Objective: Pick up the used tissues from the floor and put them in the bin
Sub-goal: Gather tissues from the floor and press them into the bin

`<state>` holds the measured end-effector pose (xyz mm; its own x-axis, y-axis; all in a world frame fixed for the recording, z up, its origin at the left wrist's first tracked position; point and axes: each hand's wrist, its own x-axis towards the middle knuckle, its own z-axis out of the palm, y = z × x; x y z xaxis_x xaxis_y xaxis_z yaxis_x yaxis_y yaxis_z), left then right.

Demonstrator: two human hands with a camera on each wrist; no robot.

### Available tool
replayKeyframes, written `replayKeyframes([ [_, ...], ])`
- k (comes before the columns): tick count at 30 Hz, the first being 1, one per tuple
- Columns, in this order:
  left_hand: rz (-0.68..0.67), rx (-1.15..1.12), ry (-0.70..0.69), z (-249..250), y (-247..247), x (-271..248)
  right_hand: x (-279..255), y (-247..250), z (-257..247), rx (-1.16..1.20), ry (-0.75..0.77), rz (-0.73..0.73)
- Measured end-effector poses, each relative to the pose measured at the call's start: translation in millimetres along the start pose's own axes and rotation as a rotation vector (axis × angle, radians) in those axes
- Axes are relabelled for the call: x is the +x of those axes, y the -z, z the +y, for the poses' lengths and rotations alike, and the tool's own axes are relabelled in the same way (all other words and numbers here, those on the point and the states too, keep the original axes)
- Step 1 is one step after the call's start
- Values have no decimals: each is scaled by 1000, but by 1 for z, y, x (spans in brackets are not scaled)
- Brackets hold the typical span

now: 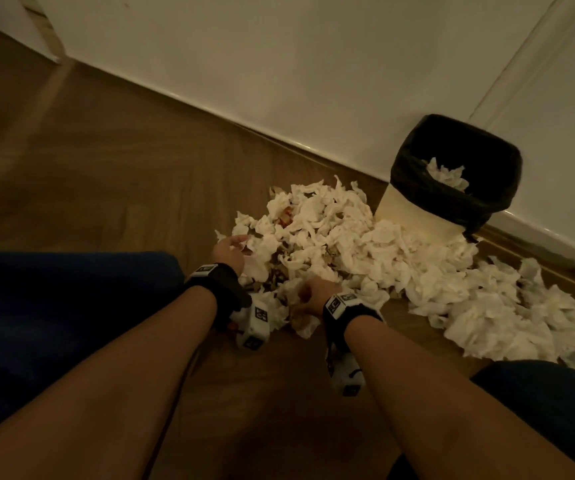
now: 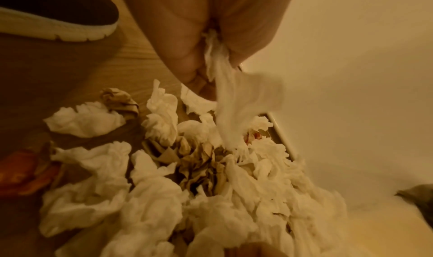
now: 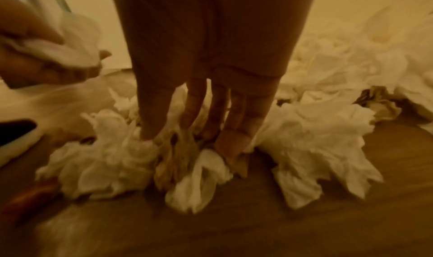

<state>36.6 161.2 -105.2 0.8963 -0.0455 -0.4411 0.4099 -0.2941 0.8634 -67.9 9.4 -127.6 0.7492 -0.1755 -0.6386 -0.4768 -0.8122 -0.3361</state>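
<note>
Tissues (image 1: pixel 348 244), crumpled and white, lie heaped on the wooden floor (image 1: pixel 106 174) in a wide pile that runs from just in front of the person's hands to the foot of the bin (image 1: pixel 452 174) and on to the right along the skirting board. Some brown crumpled paper (image 2: pixel 199 161) sits among them near the middle of the heap, and something red-orange shows at the far side of the pile. The bin stands against the white wall (image 1: pixel 279 64), a pale tub lined with a black bag (image 1: pixel 414 168), and a few tissues already rest inside it near the rim.

The left hand (image 1: pixel 230 252) is at the near left edge of the heap; in the left wrist view its fingers (image 2: pixel 185 44) and thumb pinch one tissue (image 2: pixel 236 101), which hangs from them and trails down onto the pile. The right hand (image 1: pixel 310 296) is lower, at the near edge of the heap; in the right wrist view its fingers (image 3: pixel 236 129) reach down into a clump of white and brown paper (image 3: pixel 185 161) and curl about it, with the clump touching the floor.

A dark shoe (image 2: pixel 58 13) with a pale sole stands on the floor beside the pile, seen from the left wrist. Both wrists carry black straps with small white marked blocks.
</note>
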Motion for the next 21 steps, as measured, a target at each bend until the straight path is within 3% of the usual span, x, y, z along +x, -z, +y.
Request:
replayKeyframes([
  [2, -12, -90, 21, -2, 0, -3, 2, -12, -3, -64, -13, -12],
  [4, 5, -26, 31, -4, 2, -5, 2, -23, -5, -154, -39, -19],
  [13, -61, 179, 5, -3, 0, -5, 6, -25, -3, -60, -68, 117],
  [18, -169, 319, -37, -5, -2, -7, -7, 4, 10, 185, -104, 168],
  [21, -236, 173, -10, 0, -10, -16, -22, 21, 22, 505, -152, 212],
])
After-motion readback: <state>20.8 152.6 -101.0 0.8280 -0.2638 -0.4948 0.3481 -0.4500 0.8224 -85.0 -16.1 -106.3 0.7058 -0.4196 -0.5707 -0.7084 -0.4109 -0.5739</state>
